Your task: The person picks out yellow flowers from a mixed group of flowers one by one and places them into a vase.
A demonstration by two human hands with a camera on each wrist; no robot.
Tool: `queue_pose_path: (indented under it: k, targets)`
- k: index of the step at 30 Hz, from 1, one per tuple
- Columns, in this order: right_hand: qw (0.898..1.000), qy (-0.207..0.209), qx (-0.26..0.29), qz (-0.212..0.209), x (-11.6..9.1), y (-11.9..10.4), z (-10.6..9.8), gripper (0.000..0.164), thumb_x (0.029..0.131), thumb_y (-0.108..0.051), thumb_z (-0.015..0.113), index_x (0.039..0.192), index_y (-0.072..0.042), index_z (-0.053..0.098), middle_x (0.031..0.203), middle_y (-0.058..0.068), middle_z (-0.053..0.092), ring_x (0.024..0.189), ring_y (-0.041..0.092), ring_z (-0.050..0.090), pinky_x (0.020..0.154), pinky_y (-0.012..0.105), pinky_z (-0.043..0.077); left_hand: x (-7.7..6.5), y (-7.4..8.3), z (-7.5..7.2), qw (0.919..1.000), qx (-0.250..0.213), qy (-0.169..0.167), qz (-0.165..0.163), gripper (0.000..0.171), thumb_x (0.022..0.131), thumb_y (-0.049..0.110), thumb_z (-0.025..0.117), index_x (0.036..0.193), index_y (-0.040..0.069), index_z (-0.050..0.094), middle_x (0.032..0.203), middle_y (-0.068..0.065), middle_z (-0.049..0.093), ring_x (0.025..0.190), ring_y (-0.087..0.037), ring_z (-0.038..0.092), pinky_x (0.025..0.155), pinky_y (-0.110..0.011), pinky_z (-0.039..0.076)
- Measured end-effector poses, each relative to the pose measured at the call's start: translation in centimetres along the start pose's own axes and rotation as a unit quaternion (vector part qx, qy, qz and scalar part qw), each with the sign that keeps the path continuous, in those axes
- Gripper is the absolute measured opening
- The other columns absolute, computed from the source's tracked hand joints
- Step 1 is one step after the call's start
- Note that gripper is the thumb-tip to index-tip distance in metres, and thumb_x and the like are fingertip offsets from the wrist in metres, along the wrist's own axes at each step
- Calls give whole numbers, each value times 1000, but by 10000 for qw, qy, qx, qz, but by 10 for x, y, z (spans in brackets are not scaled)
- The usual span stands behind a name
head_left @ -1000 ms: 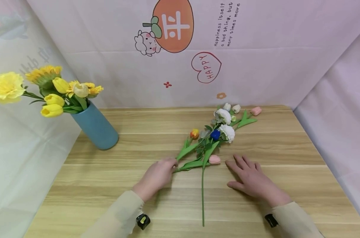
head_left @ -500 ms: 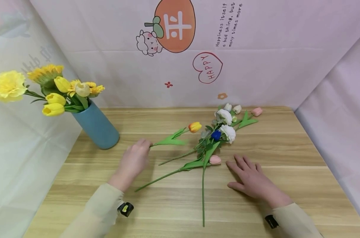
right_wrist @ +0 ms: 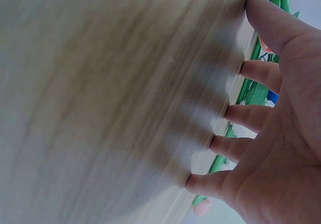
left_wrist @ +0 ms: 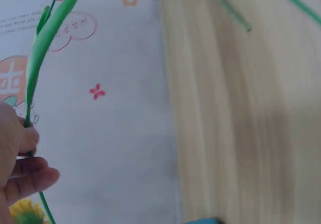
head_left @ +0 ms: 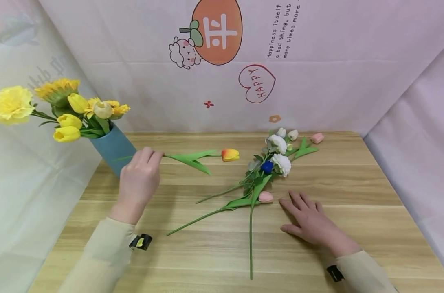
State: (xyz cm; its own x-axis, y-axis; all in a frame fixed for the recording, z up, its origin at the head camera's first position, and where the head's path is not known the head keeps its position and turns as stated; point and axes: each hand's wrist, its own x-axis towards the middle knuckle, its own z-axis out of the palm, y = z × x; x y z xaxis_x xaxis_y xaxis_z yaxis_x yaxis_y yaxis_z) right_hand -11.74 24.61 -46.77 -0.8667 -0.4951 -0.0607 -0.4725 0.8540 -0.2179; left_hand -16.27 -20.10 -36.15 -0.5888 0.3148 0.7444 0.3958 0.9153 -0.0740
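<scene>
My left hand point(head_left: 140, 175) pinches the stem of an orange-yellow tulip point(head_left: 230, 154) above the table. The bloom points right and the stem's lower end overlaps the blue vase point(head_left: 113, 147) in the head view. In the left wrist view thumb and fingers point(left_wrist: 31, 176) close on the green stem below its leaf. My right hand point(head_left: 313, 224) rests on the wood with fingers spread, its fingertips touching the surface in the right wrist view. Left of it lie a pink tulip point(head_left: 265, 197), a blue tulip point(head_left: 267, 166) and white flowers point(head_left: 281, 165) with crossing stems.
Yellow flowers point(head_left: 69, 121) fill the vase at the table's left and lean outward to the left. Another pink tulip point(head_left: 317, 138) lies near the back edge. A printed white cloth point(head_left: 152, 97) hangs behind the wooden table point(head_left: 214, 260).
My left hand has lifted the orange-yellow tulip away from the other flowers and carried it left and back to the vase. My right hand stays put.
</scene>
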Motion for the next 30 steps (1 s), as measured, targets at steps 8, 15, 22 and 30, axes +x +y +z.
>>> queue_pose_path:
  k: [8,15,22,30]
  targets:
    - [10000,-15,-28,34,-1,2,2,72,89,-51,63,146,-14,40,151,27,28,133,53,24,92,79,28,21,-8,-10,9974,-92,693,156,17,96,-6,50,97,-3,67,85,-17,60,69,-33,59,42,-46,51]
    - [10000,-57,12,42,0,3,3,72,89,-51,63,146,-14,40,151,27,27,133,53,23,93,79,27,32,-14,-7,9969,-245,713,241,18,97,-4,49,98,-3,67,88,-17,61,73,-33,61,49,-46,55]
    - [9999,-92,20,60,0,3,5,72,89,-50,63,146,-14,39,152,26,26,134,52,22,94,79,26,41,-22,-9,9947,-290,984,55,18,98,-2,49,97,-3,67,87,-17,62,75,-33,62,59,-47,57]
    - [10000,-50,-10,64,0,4,6,73,88,-50,64,146,-15,39,152,26,26,134,52,22,94,79,26,46,-36,-14,9879,-738,1221,-600,17,98,6,54,96,-5,66,85,-21,59,73,-34,58,65,-49,55]
